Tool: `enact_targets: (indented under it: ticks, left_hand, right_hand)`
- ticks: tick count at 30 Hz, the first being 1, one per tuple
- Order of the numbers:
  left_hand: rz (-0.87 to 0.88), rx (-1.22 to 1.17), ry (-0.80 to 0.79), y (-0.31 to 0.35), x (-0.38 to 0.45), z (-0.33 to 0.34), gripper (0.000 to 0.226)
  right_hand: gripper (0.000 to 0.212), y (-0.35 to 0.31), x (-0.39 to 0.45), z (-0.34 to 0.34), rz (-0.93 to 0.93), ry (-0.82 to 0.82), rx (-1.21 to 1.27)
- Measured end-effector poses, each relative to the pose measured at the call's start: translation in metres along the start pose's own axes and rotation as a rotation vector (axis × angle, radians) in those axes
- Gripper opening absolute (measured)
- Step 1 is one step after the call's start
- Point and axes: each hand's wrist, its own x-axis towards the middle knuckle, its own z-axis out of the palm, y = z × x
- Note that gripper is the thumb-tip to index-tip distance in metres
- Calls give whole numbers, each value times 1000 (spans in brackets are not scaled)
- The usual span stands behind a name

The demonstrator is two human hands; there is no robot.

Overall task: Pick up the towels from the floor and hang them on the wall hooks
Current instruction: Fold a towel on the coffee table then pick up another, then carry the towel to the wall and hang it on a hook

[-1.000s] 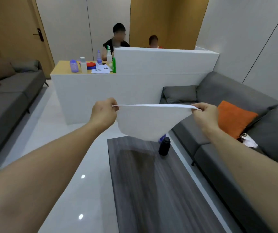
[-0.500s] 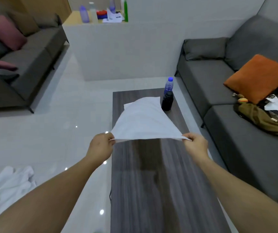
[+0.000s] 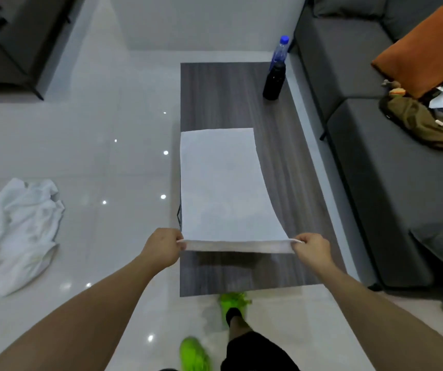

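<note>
Both hands, left (image 3: 161, 247) and right (image 3: 312, 249), pinch the near corners of a white towel (image 3: 223, 188) spread on the table (image 3: 241, 271).

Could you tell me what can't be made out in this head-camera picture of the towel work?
- Wall hooks: none in view; the camera looks down.
- Towel corners: hidden inside left hand and right hand.
- Table surface under the towel: covered.
- Crumpled towel on the floor: cut by the left edge.
- Clutter on the sofa: too blurred.

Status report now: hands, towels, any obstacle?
Left hand, right hand pinch towel flat on table. Second towel on floor. Bottle clear.
</note>
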Motion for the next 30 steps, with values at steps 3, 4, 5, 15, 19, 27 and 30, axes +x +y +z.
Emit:
enact_targets:
  ticks: [3,4,5,15,19,27,30]
  left_hand:
    - [-16,24,-124,-16,-30,18,15]
    - [-15,24,-141,-20,-36,21,15]
    - [-15,18,-144,-23,-40,21,14]
    - [-74,-88,64,-4,32,-31,12]
    - [-97,-102,116,16,99,-55,12]
    - [-161,-1,149,37,210,-45,36]
    - [-220,-29,37,27,207,-7,39]
  right_hand:
    - [16,19,-29,11,95,-63,-45]
    - [16,22,-35,13,122,-74,-37]
    - [16,23,-38,14,134,-81,-29]
    - [19,-30,42,2,54,-27,-7]
    - [20,-59,112,-1,107,-14,13]
    - [28,-79,228,19,154,76,-30]
    - [27,-50,232,49,184,-52,-76]
